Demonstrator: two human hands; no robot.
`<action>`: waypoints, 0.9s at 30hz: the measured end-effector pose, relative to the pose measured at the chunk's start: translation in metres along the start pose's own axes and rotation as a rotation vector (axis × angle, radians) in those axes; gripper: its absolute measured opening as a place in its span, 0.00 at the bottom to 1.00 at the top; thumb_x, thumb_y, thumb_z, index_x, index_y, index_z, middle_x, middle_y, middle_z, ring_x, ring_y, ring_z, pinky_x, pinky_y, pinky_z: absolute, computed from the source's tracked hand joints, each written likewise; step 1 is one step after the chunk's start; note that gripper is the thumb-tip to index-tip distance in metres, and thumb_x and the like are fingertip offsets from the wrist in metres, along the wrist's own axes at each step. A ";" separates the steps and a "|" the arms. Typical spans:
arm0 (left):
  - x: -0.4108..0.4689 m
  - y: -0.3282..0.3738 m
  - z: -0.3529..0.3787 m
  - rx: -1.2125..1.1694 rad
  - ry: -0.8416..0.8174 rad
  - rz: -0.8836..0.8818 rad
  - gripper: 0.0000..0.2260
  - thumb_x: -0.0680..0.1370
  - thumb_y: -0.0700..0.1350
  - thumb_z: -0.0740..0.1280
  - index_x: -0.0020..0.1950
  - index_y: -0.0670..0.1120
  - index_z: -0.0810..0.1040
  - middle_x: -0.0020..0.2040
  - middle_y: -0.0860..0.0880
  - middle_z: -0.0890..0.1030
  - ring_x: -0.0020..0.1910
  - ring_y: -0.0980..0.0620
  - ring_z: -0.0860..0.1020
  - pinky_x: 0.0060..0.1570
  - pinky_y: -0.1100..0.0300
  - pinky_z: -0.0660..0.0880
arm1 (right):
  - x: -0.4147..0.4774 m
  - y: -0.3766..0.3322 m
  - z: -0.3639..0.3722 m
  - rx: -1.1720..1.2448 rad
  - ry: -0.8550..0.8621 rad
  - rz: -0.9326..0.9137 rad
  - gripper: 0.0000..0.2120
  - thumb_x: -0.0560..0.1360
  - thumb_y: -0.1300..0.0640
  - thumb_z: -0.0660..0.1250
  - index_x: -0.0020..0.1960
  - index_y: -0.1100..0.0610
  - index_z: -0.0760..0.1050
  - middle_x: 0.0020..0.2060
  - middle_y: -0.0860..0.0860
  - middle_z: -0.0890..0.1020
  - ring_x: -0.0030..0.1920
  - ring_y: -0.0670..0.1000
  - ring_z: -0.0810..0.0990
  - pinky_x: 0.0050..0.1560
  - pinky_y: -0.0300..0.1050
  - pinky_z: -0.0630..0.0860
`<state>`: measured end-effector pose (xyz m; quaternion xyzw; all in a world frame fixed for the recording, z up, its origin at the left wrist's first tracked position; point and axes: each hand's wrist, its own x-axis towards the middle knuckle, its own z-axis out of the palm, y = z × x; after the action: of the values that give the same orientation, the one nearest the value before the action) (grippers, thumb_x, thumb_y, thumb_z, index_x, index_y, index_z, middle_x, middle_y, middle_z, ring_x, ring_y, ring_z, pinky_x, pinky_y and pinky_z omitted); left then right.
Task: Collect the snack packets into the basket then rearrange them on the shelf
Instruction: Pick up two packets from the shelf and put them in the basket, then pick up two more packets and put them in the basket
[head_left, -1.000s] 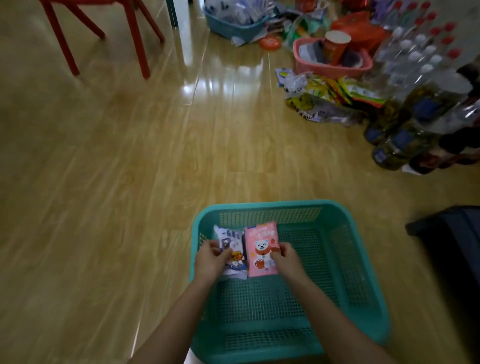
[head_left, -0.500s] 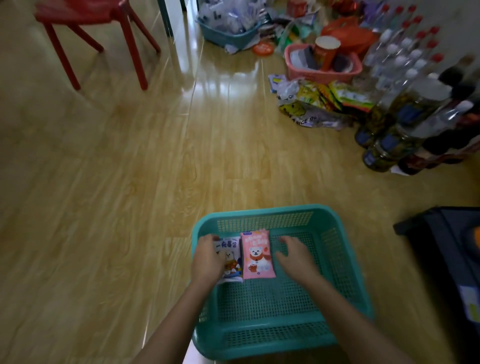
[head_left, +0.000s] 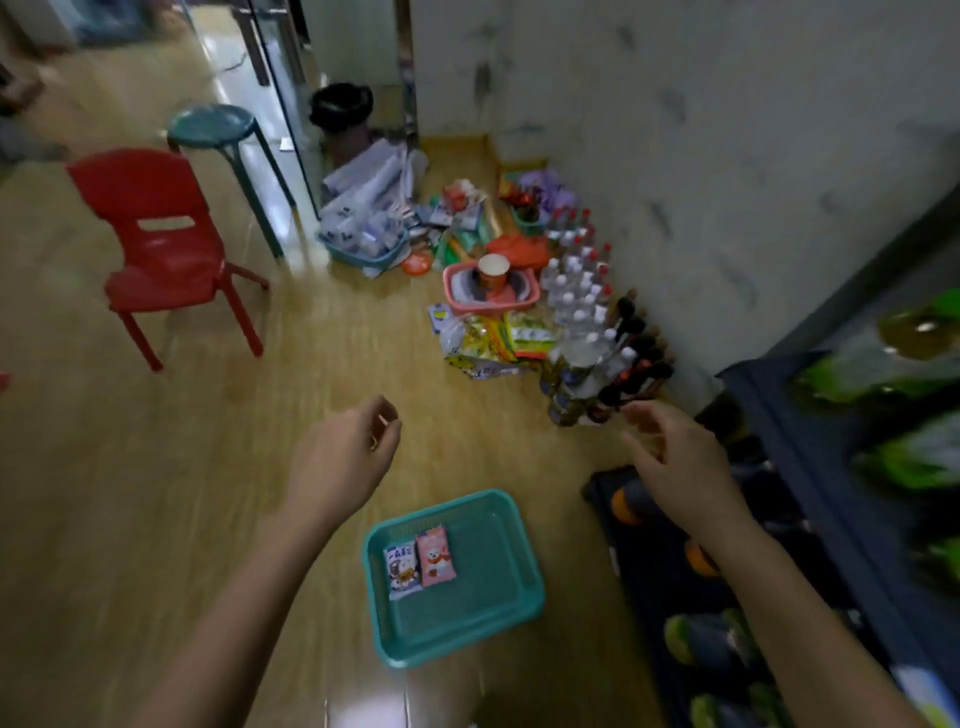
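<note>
A teal mesh basket (head_left: 498, 618) sits on the wooden floor below my hands. Inside it, side by side at its left end, lie a white-and-blue snack packet (head_left: 401, 568) and a pink bear snack packet (head_left: 435, 556). My left hand (head_left: 340, 457) hangs well above the floor, left of the basket, fingers loosely curled and empty. My right hand (head_left: 675, 457) is raised to the right, fingers spread and loosely bent, holding nothing. A dark shelf (head_left: 810, 499) with green and orange packets runs along the right edge.
Yellow and green snack bags (head_left: 493, 340) lie by the wall next to a pink basket (head_left: 491, 286) and rows of bottles (head_left: 592, 306). Another teal basket (head_left: 363, 244), a red chair (head_left: 166, 244) and a green stool (head_left: 218, 130) stand farther back.
Both hands let go of the two packets and lifted out of the basket. The view rose and pulled back, so the basket now looks small and the shelf appears at right.
</note>
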<state>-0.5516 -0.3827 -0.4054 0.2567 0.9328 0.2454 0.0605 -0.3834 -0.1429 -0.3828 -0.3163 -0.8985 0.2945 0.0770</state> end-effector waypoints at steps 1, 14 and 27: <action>-0.002 0.026 -0.027 0.018 -0.001 0.044 0.07 0.78 0.48 0.62 0.50 0.46 0.77 0.42 0.47 0.82 0.43 0.44 0.80 0.38 0.54 0.73 | -0.013 -0.011 -0.035 0.001 0.027 0.019 0.13 0.76 0.58 0.64 0.60 0.57 0.74 0.56 0.53 0.79 0.55 0.52 0.77 0.52 0.45 0.74; -0.065 0.248 -0.148 -0.048 -0.053 0.746 0.06 0.77 0.49 0.64 0.44 0.48 0.75 0.38 0.51 0.79 0.34 0.51 0.76 0.33 0.56 0.72 | -0.237 -0.056 -0.245 -0.086 0.448 0.317 0.13 0.77 0.51 0.61 0.61 0.50 0.73 0.56 0.45 0.77 0.56 0.47 0.75 0.53 0.46 0.75; -0.183 0.467 -0.119 -0.383 -0.284 1.365 0.05 0.76 0.49 0.66 0.45 0.49 0.77 0.40 0.54 0.79 0.40 0.51 0.78 0.40 0.54 0.76 | -0.431 -0.017 -0.357 -0.216 0.961 0.723 0.10 0.75 0.54 0.65 0.55 0.51 0.77 0.51 0.45 0.80 0.54 0.46 0.79 0.57 0.48 0.76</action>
<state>-0.2122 -0.1773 -0.0753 0.7965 0.4882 0.3519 0.0585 0.0629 -0.2467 -0.0612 -0.7046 -0.6239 0.0338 0.3365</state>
